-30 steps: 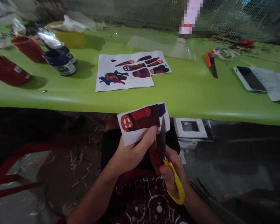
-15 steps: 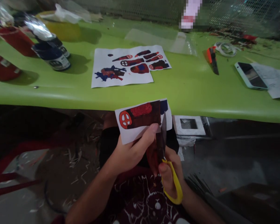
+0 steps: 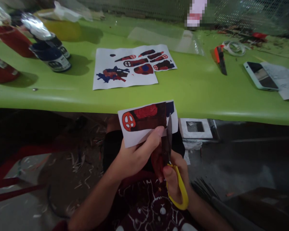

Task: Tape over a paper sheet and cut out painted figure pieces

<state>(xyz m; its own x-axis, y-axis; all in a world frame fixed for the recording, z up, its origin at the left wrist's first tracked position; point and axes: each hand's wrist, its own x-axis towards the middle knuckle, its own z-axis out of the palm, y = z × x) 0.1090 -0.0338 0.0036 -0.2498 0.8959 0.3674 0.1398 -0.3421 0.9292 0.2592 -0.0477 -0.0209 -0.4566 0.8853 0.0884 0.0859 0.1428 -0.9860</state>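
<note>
Over my lap, my left hand (image 3: 137,157) pinches a piece of white paper (image 3: 135,139) painted dark red, with an orange wheel-like ring at its left end and a dark blue patch at its right. The thumb presses on the lower edge of the painted part. My right hand (image 3: 177,179) grips scissors (image 3: 183,192) with yellow handles, thumb through one loop. Their dark blades point upward at the paper's right portion, between the red and blue areas. Part of the lower blade region is hidden behind my left hand and the paper.
On the green table (image 3: 188,96) lies a larger painted sheet (image 3: 135,81). Paint containers, among them a blue jar (image 3: 50,59) and a red cup (image 3: 13,40), stand left. An orange-black cutter (image 3: 221,59), a tape roll (image 3: 233,48) and a phone (image 3: 261,75) lie right.
The view has shifted slightly. Both hands, the paper and the scissors hold nearly the same position, with the blades still at the paper's right side.
</note>
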